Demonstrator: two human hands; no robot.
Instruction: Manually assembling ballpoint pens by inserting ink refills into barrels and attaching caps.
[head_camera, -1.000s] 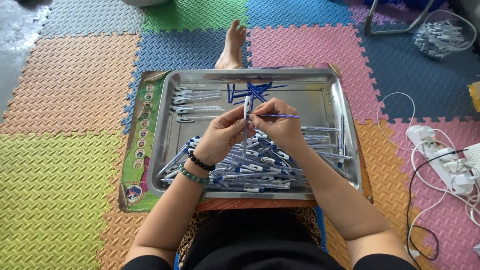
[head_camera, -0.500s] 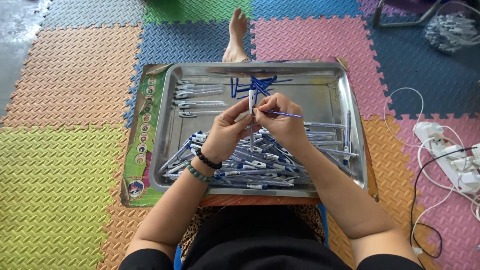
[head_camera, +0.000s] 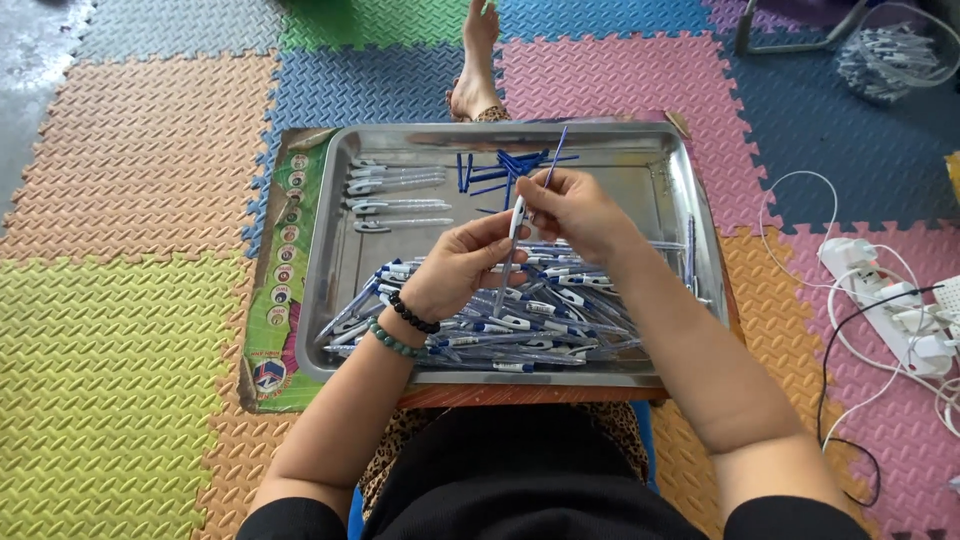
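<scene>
head view looks down at a big silver tray sitting on the person's lap, with bright foam floor mats all around. the left hand has its fingers curled shut around a clear pen barrel, holding it up over the middle of the tray. the right hand pinches a thin blue refill between its fingertips, and the refill sticks up toward 1 o'clock while its low end meets the top of the barrel. both hands touch each other right there. at 6 o'clock of the tray lies a large heap of pens, all piled and crossed over each other. at 12 o'clock lies a small bunch of loose blue refills. at 10 o'clock a few clear pen bodies lie in a neat row, apart from the heap. i think the work is well along, since the heap is big and only a few loose refills and bodies are left, but i cannot tell if every pen in the heap is done. the pen in hand looks only partly put together, with the refill mostly sticking out. a bare foot rests past the tray at 12 o'clock, and a white power strip with cables lies at 3 o'clock. half a second ago the refill lay nearly flat, pointing to 3 o'clock; now it is tipped up, and the hands sit a bit higher in the tray
</scene>
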